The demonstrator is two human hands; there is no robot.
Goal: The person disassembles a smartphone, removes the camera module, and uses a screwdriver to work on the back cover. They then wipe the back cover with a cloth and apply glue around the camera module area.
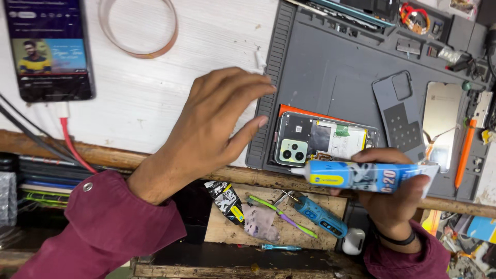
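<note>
A lit phone (50, 49) lies at the desk's (155, 93) left corner. The left hand (214, 116) hovers open, fingers together, beside the opened phone (323, 142) on the grey mat (330, 67). The right hand (395, 194) grips a blue glue tube (361, 175), nozzle at that phone's lower edge.

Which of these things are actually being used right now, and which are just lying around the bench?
In use:
- glue tube, held in the right hand
- opened phone on the grey mat
- left hand, hovering open beside it

Lying about:
- lit phone
- tape ring
- blue screwdriver
- orange pen
- back cover
</note>
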